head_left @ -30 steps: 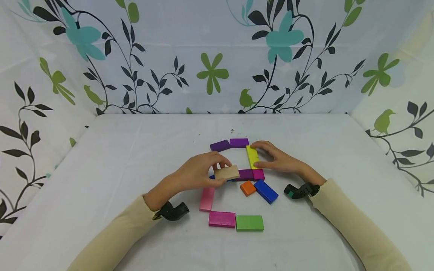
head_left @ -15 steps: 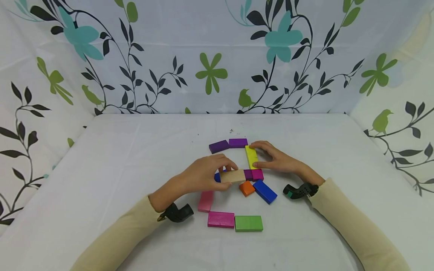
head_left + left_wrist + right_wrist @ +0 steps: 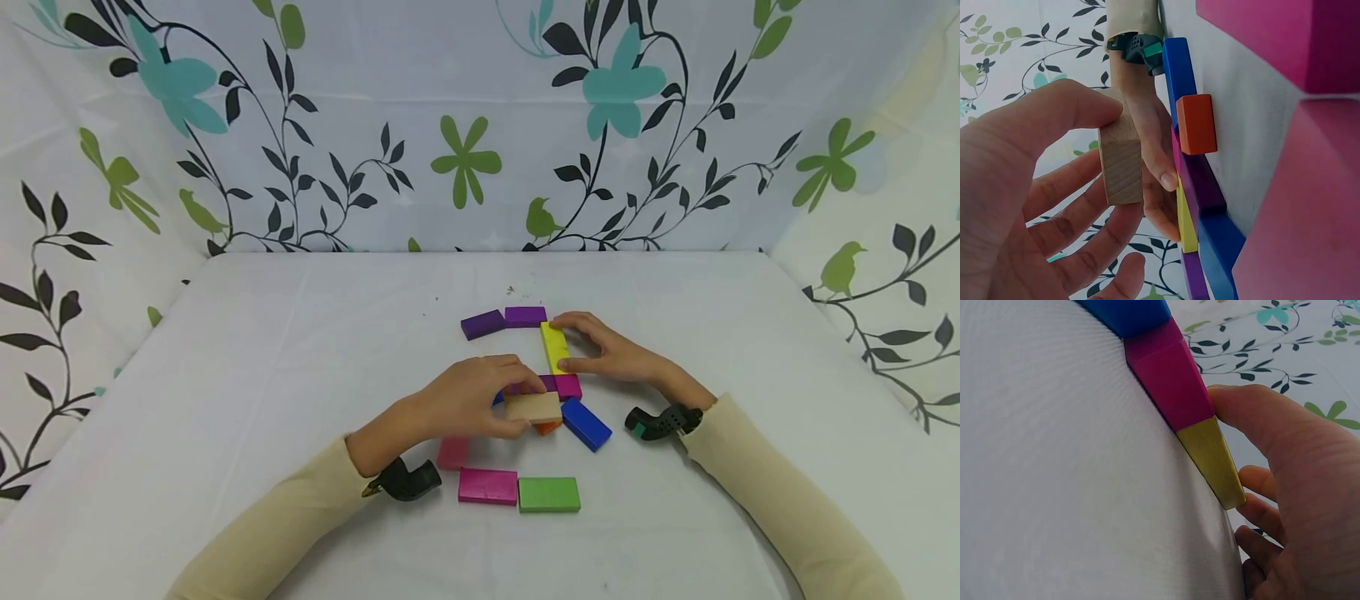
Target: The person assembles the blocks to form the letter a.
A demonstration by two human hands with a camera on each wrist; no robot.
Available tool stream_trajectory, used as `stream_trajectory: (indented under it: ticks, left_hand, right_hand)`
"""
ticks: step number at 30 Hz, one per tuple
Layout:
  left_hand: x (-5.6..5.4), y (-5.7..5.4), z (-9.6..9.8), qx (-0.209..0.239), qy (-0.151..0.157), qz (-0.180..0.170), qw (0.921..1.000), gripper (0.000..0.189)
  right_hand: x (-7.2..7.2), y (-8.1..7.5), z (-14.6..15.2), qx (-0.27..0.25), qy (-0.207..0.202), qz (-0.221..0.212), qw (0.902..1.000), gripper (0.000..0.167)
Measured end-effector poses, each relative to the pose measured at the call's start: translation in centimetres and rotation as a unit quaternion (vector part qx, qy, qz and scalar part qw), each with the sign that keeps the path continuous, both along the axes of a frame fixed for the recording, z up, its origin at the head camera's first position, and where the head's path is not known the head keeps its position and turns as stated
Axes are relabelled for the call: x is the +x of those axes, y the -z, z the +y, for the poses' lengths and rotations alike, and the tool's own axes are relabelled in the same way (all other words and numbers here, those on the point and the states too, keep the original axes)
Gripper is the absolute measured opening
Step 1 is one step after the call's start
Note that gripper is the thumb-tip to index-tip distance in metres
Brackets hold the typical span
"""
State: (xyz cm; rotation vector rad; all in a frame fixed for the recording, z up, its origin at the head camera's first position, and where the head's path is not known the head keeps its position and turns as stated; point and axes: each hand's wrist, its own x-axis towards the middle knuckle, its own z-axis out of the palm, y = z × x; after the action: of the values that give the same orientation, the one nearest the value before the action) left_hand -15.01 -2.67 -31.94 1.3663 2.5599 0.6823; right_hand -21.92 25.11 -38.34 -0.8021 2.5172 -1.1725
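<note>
My left hand pinches a plain wooden block between thumb and fingers. In the head view the block overlaps an orange block; the left wrist view shows it raised above the row of blocks. My right hand rests at a yellow block, thumb at its near end and a fingertip at its far end. A magenta block adjoins the yellow one, and a blue block lies just in front. A purple block and another blue block are partly hidden behind my left hand in the head view.
Two purple blocks lie end to end beyond the yellow one. Nearer me are a pink block, a darker pink block and a green block. A white cloth covers the table, with patterned curtains behind.
My left hand has carried the wooden block to the right and slightly nearer me, from over the left blue block to over the orange one. My right hand stays at the yellow block.
</note>
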Motion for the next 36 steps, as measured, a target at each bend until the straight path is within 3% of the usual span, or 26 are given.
stream_trajectory:
  ticks: [8,17,25,36]
  left_hand:
    - [0.1,0.7,0.3,-0.024,0.027,-0.012,0.9993,0.036]
    - [0.4,0.9,0.5,-0.055,0.042,-0.049,0.9964,0.04]
    - [0.4,1.2,0.3,-0.066,0.042,-0.048,0.9958,0.04]
    - [0.3,1.2,0.1,-0.081,0.068,-0.042,0.9935,0.034]
  right_hand:
    - [0.0,-0.1,0.0,0.003,0.002,-0.001,1.0,0.065]
    - [0.0,0.0,0.1,0.002,0.001,0.005,1.0,0.064]
    - [-0.1,0.2,0.1,-0.001,0.0,0.004,1.0,0.064]
    - [0.0,0.1,-0.1,0.0,0.007,-0.001,1.0,0.065]
